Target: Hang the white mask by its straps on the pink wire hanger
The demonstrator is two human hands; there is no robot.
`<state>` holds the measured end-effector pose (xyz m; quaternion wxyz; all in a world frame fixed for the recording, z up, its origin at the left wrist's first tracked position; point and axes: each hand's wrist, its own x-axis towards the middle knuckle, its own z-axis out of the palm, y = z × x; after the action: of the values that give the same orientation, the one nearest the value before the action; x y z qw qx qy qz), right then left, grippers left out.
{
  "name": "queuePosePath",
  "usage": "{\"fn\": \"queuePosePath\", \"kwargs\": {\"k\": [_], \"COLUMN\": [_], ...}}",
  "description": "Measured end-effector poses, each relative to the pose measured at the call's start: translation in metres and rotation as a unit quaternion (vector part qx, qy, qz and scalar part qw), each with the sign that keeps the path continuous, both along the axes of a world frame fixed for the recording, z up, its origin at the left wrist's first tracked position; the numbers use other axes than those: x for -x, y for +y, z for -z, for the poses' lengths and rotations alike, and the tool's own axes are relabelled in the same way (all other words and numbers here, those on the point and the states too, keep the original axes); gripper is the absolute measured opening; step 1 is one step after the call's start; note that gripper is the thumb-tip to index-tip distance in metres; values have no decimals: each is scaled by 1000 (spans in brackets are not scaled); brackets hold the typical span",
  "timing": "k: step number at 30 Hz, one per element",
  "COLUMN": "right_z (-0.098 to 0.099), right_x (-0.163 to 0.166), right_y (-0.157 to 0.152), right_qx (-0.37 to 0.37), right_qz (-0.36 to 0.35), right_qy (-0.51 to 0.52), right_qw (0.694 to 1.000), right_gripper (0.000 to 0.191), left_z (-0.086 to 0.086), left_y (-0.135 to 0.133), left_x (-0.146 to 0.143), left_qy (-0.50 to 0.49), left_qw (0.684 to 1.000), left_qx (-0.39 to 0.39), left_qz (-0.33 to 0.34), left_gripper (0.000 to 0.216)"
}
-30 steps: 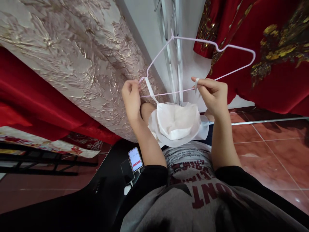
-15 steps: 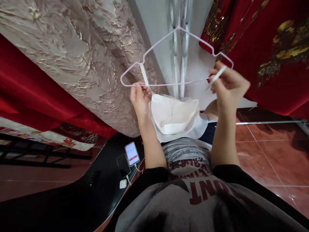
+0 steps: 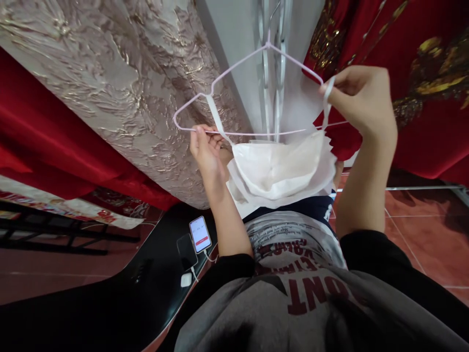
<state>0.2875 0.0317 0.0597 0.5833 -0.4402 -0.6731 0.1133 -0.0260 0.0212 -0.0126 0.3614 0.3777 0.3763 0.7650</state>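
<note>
A pale pink clothes hanger [image 3: 240, 63] hangs by its hook before the white metal uprights. My left hand [image 3: 207, 149] pinches its bottom bar near the left corner. One white strap of a white garment [image 3: 280, 168] sits in the hanger's left notch. My right hand [image 3: 361, 95] is closed on the other strap [image 3: 327, 100], holding it up at the hanger's right notch; its fingers hide that end of the hanger. Below the bar, the garment hangs from both straps, its layered white hem spreading over my lap.
Pinkish embossed fabric [image 3: 120, 88] and red cloth [image 3: 44, 122] hang at the left. Red cloth with gold ornament [image 3: 432, 73] hangs at the right. A lit phone [image 3: 200, 234], a dark phone [image 3: 187, 252] and a white charger [image 3: 186, 280] lie on a black surface [image 3: 91, 303].
My right hand has risen and moved right, bringing the strap up to the hanger's right notch. The garment has spread rightward. The hanger has shifted slightly left with my left hand.
</note>
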Motion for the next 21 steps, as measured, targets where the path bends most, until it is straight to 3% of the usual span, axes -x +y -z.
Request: {"fn": "queuePosePath", "kwargs": {"k": [2,4,8,11,13,16,18,21], "right_z": [-4,-5,-6,0,12,35,49,60], "right_x": [3,0,1,21,41,70,81,86], "right_y": [-6,-15,-33,-41,-45,-45,-43,-39], "right_qx": [42,21,-118,-202,-164,-17,34,24], "right_qz": [7,43,88,45,-32,-140,-117,-46], "right_qy": [-49,-47,8,49,16,-127,-183,-182], "right_qw": [998,998,989,977,986,982,976,982], "right_gripper": [32,29,28,20,11,7,14,19], "left_z": [2,4,10,15,18,22,22,15], "left_y": [2,4,7,8,10,13,9,-9], "left_x": [0,0,0,-1,-3,-6,-6,3], "left_qy": [23,40,24,-5,-16,-21,-6,50], "left_qw": [1000,999,999,999,998,998,997,985], "left_qx": [1,-9,-26,-28,-30,-38,-22,32], "left_qz": [-4,-4,11,32,47,54,79,160], "left_gripper": [45,49,54,56,56,55,53,42]}}
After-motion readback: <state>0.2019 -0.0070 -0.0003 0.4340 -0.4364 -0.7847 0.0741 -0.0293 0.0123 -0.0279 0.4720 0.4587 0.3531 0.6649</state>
